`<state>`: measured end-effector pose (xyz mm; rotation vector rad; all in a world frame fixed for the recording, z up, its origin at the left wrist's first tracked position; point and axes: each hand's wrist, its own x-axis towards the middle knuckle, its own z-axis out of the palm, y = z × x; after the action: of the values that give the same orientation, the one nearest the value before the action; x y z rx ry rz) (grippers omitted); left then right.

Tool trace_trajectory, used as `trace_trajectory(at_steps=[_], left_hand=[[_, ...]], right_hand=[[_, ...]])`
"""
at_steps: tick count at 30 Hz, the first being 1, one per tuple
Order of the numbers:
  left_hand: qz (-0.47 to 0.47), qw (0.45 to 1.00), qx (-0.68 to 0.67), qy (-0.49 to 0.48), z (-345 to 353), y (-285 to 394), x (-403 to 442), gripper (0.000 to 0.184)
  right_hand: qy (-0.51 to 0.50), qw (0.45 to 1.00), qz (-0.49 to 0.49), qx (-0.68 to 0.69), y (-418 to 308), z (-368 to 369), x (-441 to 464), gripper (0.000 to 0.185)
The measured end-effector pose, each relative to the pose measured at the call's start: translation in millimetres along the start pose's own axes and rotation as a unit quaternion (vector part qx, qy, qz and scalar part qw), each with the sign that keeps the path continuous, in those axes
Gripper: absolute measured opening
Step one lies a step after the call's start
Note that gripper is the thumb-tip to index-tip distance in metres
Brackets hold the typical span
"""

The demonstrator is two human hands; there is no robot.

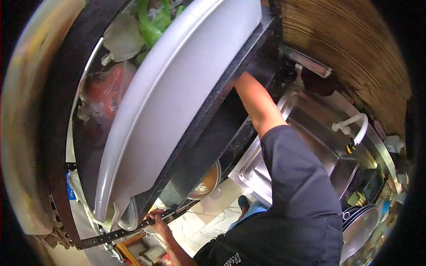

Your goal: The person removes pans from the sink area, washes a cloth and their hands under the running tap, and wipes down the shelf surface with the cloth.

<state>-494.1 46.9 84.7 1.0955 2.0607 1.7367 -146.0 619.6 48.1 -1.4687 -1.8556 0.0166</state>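
My right arm (262, 104) in a dark short sleeve reaches up into a black shelf rack (199, 128). Past the wrist, the shelf edge hides my right hand, so its fingers and anything in them do not show. Low on the rack, my left hand (156, 217) has its fingers curled around the perforated metal shelf frame (175, 213). Just above that hand, a large white panel with a curved, raised rim (164, 111) lies on the shelf. Beneath the shelf, close to my left hand, is a round pan with brown contents (206, 184).
Beside the white panel are a plastic bag with reddish contents (108, 91) and a green bag (155, 22). A steel sink (315, 137) with a white faucet (357, 126) stands right of my arm. Stacked metal pans (361, 226) are at lower right, marble-look tiles (195, 226) below.
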Motion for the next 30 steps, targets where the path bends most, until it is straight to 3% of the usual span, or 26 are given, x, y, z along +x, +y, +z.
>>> trace_trajectory(at_steps=[4, 8, 13, 17, 18, 20, 21, 23, 25, 29, 30], left_hand=[[-0.020, 1.000, 0.005, -0.005, 10, 17, -1, 0.028], [-0.036, 0.999, 0.012, -0.002, 6, 16, -1, 0.024], [-0.040, 0.999, -0.033, -0.010, 6, 11, 0, 0.024], [-0.049, 0.999, 0.007, -0.020, 4, 15, -1, 0.023], [-0.056, 0.998, 0.018, -0.017, 5, 17, -1, 0.022], [-0.053, 0.997, 0.048, -0.019, 7, 32, -5, 0.023], [-0.043, 0.997, 0.061, -0.033, 6, 34, -4, 0.023], [-0.024, 0.995, 0.085, -0.050, -3, 31, -3, 0.024], [-0.062, 0.995, -0.031, -0.075, -12, 17, 0, 0.029], [-0.017, 0.992, 0.022, -0.124, -27, 1, 3, 0.032], [-0.006, 0.991, 0.020, -0.133, -28, 1, 2, 0.031]], right_hand=[[-0.005, 0.987, 0.112, -0.116, 14, 21, 2, 0.057], [-0.005, 0.987, 0.106, -0.117, -23, 26, -21, 0.055], [-0.044, 0.998, -0.035, 0.022, -142, 25, -87, 0.054], [-0.088, 0.947, -0.187, 0.246, -241, 26, -185, 0.052], [-0.151, 0.936, -0.217, 0.231, -258, 21, -214, 0.052], [-0.322, 0.899, -0.287, 0.077, -279, -7, -262, 0.053], [-0.267, 0.889, -0.351, 0.127, -268, -24, -284, 0.052], [-0.082, 0.899, -0.382, 0.198, -236, -31, -296, 0.041], [-0.178, 0.914, -0.333, 0.152, -202, -79, -261, 0.046], [-0.126, 0.983, -0.113, -0.065, -131, -90, -201, 0.043], [-0.054, 0.991, -0.082, -0.088, -114, -69, -200, 0.043]])
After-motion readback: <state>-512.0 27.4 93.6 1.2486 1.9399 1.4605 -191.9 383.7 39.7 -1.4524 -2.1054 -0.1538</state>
